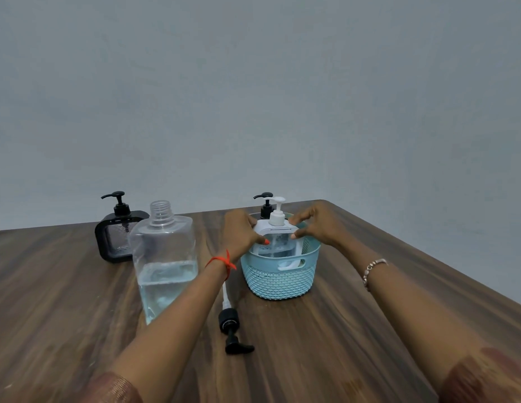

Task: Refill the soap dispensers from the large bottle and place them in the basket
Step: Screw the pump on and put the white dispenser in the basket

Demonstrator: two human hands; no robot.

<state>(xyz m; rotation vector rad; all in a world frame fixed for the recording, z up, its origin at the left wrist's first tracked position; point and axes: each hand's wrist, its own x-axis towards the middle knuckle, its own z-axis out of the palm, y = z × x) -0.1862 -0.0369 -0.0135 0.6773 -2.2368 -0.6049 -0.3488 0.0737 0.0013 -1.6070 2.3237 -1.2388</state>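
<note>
A white soap dispenser (pixel 277 228) with a white pump stands partly inside the light blue basket (pixel 281 279). My left hand (pixel 242 231) grips its left shoulder and my right hand (pixel 314 225) grips its right shoulder. Behind it in the basket only the pump of a black dispenser (pixel 265 203) shows. The large clear bottle (pixel 165 266), uncapped and about half full of pale liquid, stands left of my left forearm. Another black dispenser (pixel 115 237) stands behind that bottle at the back left.
A black pump cap with a long white tube (pixel 230 324) lies flat on the wooden table (pixel 340 344) in front of the basket. The table's right edge runs diagonally close to my right arm. A grey wall is behind.
</note>
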